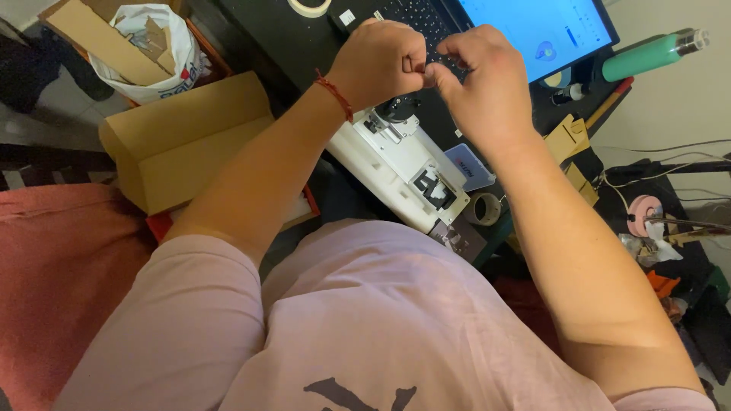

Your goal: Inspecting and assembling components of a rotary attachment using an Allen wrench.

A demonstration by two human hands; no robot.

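We pinch sth tiny, hidden, btwn both fists: left hand point(379, 62), right hand point(478, 80), frame top-center, above white device point(403, 156); likely light, fiddly.

Laptop point(525, 30) blocks ahead; bottle point(651, 53) right; cardboard box point(183, 137) left.

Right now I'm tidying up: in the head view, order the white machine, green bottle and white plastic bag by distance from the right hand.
From the right hand:
1. White machine, just below, at centre.
2. Green bottle, off to the right.
3. White plastic bag, far left.
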